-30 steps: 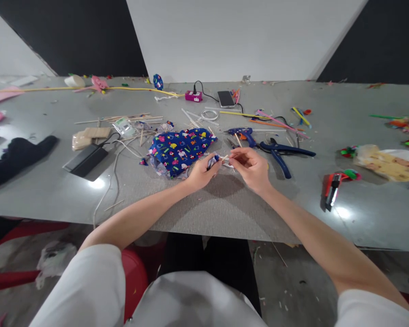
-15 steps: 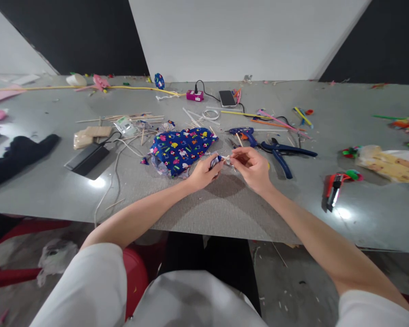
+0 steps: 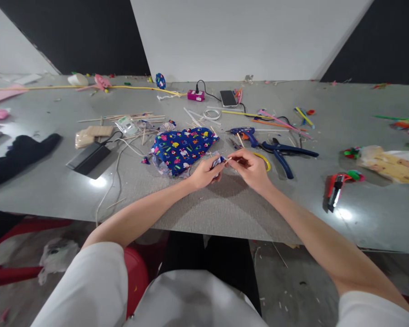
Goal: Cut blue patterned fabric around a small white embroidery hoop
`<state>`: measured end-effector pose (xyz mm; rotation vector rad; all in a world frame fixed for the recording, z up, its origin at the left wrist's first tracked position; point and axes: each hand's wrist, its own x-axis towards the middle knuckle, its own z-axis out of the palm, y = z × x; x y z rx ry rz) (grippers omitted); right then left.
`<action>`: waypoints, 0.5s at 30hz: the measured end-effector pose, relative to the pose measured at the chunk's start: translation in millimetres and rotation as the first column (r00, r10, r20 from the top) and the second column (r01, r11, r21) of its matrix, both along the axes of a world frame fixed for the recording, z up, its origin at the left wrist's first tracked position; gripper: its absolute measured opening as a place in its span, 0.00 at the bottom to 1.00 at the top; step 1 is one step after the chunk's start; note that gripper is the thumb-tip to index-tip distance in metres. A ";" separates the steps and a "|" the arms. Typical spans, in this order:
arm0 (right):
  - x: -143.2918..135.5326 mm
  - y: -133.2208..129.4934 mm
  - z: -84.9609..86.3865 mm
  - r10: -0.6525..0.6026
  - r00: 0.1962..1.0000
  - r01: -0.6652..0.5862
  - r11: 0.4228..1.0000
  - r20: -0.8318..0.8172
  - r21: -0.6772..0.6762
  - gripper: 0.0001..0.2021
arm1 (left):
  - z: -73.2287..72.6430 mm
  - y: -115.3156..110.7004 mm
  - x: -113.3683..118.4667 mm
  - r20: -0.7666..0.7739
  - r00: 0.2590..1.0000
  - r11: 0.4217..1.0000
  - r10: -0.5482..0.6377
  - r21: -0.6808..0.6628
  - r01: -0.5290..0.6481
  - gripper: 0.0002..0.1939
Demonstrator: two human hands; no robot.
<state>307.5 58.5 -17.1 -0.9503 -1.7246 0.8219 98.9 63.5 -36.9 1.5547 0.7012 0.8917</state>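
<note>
My left hand (image 3: 205, 174) is closed around a small scrap of blue patterned fabric (image 3: 218, 161), most of it hidden by the fingers. Against its end, my right hand (image 3: 251, 170) pinches a thin pale strip or stick (image 3: 226, 160); which of the two, I cannot tell. The fingertips of both hands nearly meet. Just left of them lies a large piece of blue cloth (image 3: 184, 147) with a colourful print. A yellow scissor handle (image 3: 267, 161) shows beside my right hand, with a blue glue gun (image 3: 246, 131) behind it.
Blue-handled pliers (image 3: 278, 152) and an orange box cutter (image 3: 335, 193) lie to the right. A phone (image 3: 228, 98) and a pink power socket (image 3: 195, 95) are at the back. On the left are a black adapter (image 3: 90, 156) with a cable and wooden sticks (image 3: 150, 118).
My right hand has shifted slightly left, its fingertips closer to my left hand. More of the yellow scissor handle shows now. The things on the table stay put.
</note>
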 end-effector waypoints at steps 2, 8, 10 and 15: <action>0.1 0.2 0.4 0.001 1.000 -0.001 1.000 -0.001 0.019 0.10 | 0.0 0.3 -0.4 -0.007 1.000 1.000 -0.015 0.002 0.015 0.18; 0.4 1.6 0.5 -0.020 0.999 0.021 1.000 -0.025 0.008 0.12 | -0.1 0.9 1.4 -0.023 1.000 1.000 0.017 -0.009 -0.017 0.17; 0.8 1.7 2.3 -0.071 0.997 0.071 0.997 -0.031 -0.002 0.13 | -1.0 2.6 3.0 0.012 0.998 0.996 0.068 -0.064 -0.067 0.17; 1.4 0.9 5.6 -0.172 0.984 0.173 0.985 -0.033 0.007 0.15 | -3.7 8.1 4.6 0.073 0.980 0.970 0.185 -0.173 -0.171 0.17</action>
